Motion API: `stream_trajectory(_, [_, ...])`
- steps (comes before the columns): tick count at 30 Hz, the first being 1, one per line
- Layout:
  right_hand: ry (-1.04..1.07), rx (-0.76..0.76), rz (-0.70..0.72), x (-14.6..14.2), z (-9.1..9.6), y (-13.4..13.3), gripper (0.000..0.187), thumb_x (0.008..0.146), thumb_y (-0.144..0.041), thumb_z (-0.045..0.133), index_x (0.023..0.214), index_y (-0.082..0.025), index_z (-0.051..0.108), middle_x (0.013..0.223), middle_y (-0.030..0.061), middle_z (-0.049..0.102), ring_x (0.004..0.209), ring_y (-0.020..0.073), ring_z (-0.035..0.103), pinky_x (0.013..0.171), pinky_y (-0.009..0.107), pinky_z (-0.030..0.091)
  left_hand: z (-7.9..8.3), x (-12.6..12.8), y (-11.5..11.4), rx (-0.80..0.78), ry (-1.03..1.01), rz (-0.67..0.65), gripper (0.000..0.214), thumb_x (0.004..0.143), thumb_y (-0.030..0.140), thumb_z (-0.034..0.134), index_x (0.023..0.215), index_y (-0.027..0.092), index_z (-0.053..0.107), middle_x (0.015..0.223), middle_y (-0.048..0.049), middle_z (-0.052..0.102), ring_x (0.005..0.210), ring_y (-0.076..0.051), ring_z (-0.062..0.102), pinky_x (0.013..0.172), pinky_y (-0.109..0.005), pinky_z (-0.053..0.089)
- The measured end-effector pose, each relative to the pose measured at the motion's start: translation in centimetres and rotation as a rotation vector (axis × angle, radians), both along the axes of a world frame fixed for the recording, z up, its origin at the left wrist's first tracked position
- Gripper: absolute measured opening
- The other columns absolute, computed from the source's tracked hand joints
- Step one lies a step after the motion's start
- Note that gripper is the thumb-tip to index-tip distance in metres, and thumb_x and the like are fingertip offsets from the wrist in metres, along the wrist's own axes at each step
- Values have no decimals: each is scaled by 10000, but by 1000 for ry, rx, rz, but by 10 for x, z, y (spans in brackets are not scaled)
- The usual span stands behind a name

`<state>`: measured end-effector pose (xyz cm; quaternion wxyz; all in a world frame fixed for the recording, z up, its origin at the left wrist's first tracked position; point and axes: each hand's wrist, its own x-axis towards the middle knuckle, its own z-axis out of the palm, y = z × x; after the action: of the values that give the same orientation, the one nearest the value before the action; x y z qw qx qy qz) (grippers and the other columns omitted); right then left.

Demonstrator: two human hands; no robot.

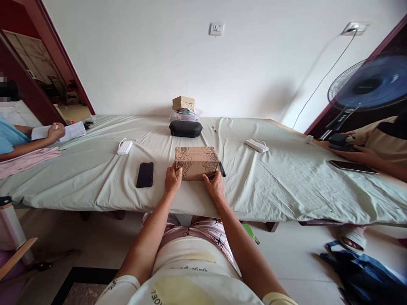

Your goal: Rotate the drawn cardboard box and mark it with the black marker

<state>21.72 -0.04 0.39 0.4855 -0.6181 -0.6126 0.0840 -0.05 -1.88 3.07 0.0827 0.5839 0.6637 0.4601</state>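
In front of me on the cloth-covered table sits a brown cardboard box (195, 159) with dark drawn swirls on its top and front. My left hand (173, 178) grips its near left corner, thumb on the front face. The near right corner is gripped by my right hand (214, 183), its thumb on the front and its fingers around the side. A black marker (222, 169) lies just beyond my right hand, beside the box. Left of the box, a dark smartphone (145, 174) lies flat.
Behind the box are a black case (185, 128) and a small carton (183, 103) on a plastic container. White corded devices (125, 147) lie left and right. A person's hand (56, 132) holds papers at left; another person sits right, near a fan (367, 87) and tablet (352, 166).
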Motion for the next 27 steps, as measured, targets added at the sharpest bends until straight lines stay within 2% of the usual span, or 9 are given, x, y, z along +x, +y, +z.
stream_trajectory(3, [6, -22, 3, 0, 2, -1, 452, 841, -604, 625, 1056, -232, 485, 1020, 100, 620, 990, 294, 592, 874, 445, 510, -1, -1, 1, 9, -5, -29, 468, 1013, 391, 553, 1418, 157, 554, 1172, -151, 631, 1157, -284, 631, 963, -365, 527])
stream_trajectory(9, [26, -23, 10, 1, 3, 0, 418, 850, -580, 614, 1047, -234, 485, 1001, 94, 620, 977, 287, 581, 879, 445, 506, -1, -1, 1, -12, 4, -31, 487, 1010, 381, 554, 1440, 154, 526, 1197, -161, 627, 1200, -288, 624, 1001, -381, 525])
stream_trajectory(15, [57, 16, 10, 1, 0, 1, 481, 851, -639, 597, 1087, -229, 515, 1011, 101, 638, 946, 279, 582, 871, 447, 506, -4, 0, 4, 18, 11, -24, 785, 795, 414, 837, 1440, 136, 487, 1321, -187, 593, 1317, -323, 579, 1087, -413, 499])
stream_trajectory(18, [69, 30, 10, 1, 3, 0, 507, 918, -676, 469, 1113, -214, 546, 1052, 121, 658, 1009, 286, 593, 935, 464, 495, -5, 1, 6, 47, -26, -51, 735, 814, 341, 826, 1437, 145, 489, 1383, -192, 598, 1352, -309, 574, 1121, -403, 479])
stream_trajectory(21, [72, 81, -33, 2, 8, -2, 531, 983, -642, 334, 1143, -202, 583, 1172, 154, 658, 1171, 297, 571, 1056, 497, 443, -7, 1, 7, 20, -77, -89, 729, 863, 310, 779, 1499, 181, 446, 1398, -169, 640, 1307, -291, 627, 1062, -377, 519])
stream_trajectory(23, [77, 124, -61, 5, 10, -3, 532, 1001, -609, 306, 1177, -201, 598, 1256, 163, 641, 1261, 297, 537, 1108, 507, 408, -7, 2, 6, -10, -91, -90, 739, 878, 321, 767, 1525, 196, 431, 1400, -163, 654, 1282, -295, 649, 1024, -371, 537])
stream_trajectory(27, [198, 140, -123, 17, 12, 0, 535, 1015, -549, 264, 1242, -192, 591, 1287, 174, 640, 1268, 305, 540, 1096, 519, 414, -7, 3, 7, -31, -96, -80, 761, 881, 331, 766, 1544, 186, 421, 1430, -174, 636, 1303, -302, 637, 1026, -366, 532])
